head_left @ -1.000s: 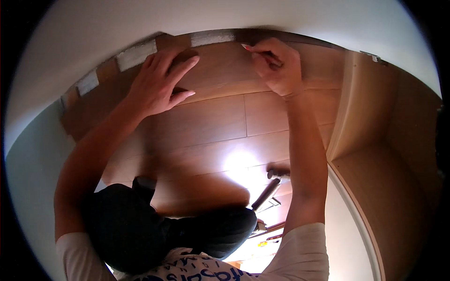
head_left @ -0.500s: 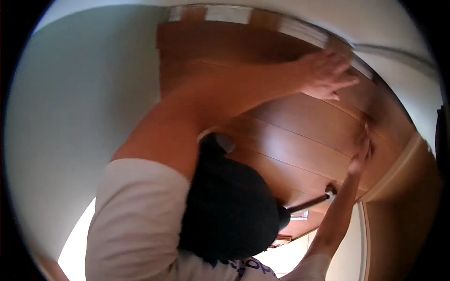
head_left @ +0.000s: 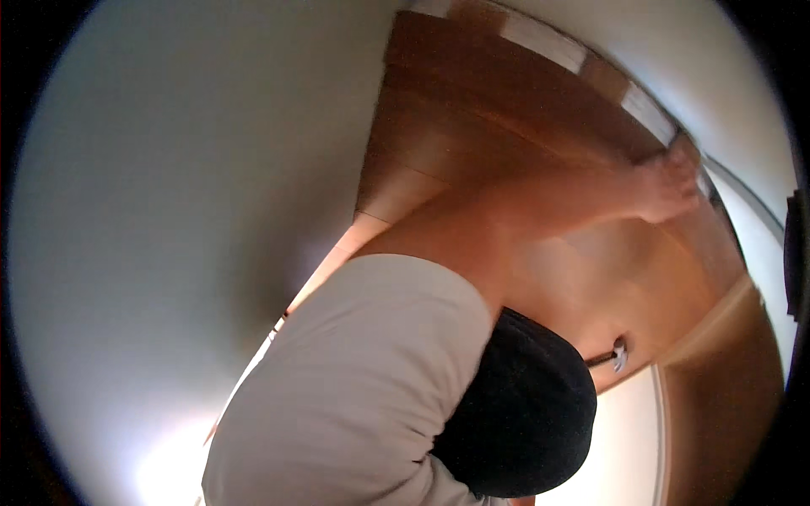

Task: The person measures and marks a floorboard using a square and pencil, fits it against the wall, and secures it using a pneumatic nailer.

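Note:
My left arm stretches across the brown wood-plank floor (head_left: 439, 135) toward the far right. My left hand (head_left: 668, 185) is at the floor's curved far edge, its fingers blurred by motion. They are beside a strip of alternating white and brown patches (head_left: 544, 42) along the foot of the wall; whether they grip anything there I cannot tell. My right hand is out of sight. A hammer (head_left: 620, 354) with a metal head and dark handle lies on the planks past my knee, its handle partly hidden by my dark-clothed leg (head_left: 515, 413).
A pale grey-green wall (head_left: 194, 185) rises close on my left. Another light wall (head_left: 675, 76) borders the strip at the far side. On the right are a wooden sill (head_left: 709, 325) and a whitish panel (head_left: 633, 430). Bright light comes from the lower left.
The view has swung, and the left wall fills more of it. My left hand is further right along the strip, and my right hand and forearm have gone from view.

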A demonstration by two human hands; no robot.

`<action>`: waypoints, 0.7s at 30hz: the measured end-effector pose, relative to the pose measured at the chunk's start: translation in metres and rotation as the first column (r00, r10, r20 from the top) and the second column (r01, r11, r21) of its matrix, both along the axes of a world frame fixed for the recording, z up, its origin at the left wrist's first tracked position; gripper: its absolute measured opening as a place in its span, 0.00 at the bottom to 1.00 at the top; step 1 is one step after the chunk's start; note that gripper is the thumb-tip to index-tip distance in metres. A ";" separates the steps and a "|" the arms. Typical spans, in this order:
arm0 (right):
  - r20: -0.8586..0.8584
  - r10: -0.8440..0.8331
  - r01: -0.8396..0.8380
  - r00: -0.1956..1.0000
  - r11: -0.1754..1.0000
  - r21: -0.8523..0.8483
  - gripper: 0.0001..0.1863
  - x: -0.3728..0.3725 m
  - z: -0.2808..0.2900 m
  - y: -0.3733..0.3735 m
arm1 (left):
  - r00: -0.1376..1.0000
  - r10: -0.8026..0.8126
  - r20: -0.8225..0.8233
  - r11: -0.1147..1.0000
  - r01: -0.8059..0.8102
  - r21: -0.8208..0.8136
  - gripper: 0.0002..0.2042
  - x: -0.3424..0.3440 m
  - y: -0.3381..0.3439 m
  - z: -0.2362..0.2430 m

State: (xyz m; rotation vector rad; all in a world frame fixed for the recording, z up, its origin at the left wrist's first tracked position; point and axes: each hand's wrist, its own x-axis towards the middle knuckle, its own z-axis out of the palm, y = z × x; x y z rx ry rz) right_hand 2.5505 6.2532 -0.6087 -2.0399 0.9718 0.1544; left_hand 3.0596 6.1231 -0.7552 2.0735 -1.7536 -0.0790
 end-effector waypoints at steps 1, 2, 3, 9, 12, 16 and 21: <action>0.003 -0.019 0.019 1.000 1.000 -0.007 0.21 -0.005 -0.004 0.011 | 0.998 -0.008 -0.060 0.995 0.014 0.100 0.29 0.000 0.001 0.002; -0.010 -0.105 0.104 0.994 0.991 -0.079 0.21 -0.024 0.007 0.027 | 0.983 -0.102 -0.152 0.985 0.121 0.120 0.29 -0.014 -0.017 0.028; 0.001 -0.131 0.131 0.991 0.986 -0.105 0.21 -0.028 0.008 0.037 | 0.972 -0.123 -0.198 0.990 0.134 0.043 0.32 -0.019 -0.017 0.024; -0.194 -0.117 0.092 0.974 0.987 -0.135 0.25 0.025 0.027 0.016 | 0.956 -0.067 -0.284 0.997 0.073 0.013 0.33 0.008 0.011 0.057; -0.047 -0.164 0.155 0.985 0.976 -0.152 0.23 0.021 0.027 0.012 | 0.998 -0.056 -0.010 0.994 0.057 0.098 0.36 -0.006 0.004 0.057; -0.024 -0.249 0.238 0.968 0.944 -0.228 0.20 -0.004 0.037 0.033 | 0.979 -0.175 -0.102 0.977 0.186 0.106 0.38 -0.067 0.010 0.062; 0.057 -0.206 0.213 0.977 0.948 -0.236 0.20 -0.027 0.022 0.040 | 0.985 -0.166 0.047 0.978 0.158 0.134 0.37 -0.083 0.040 0.071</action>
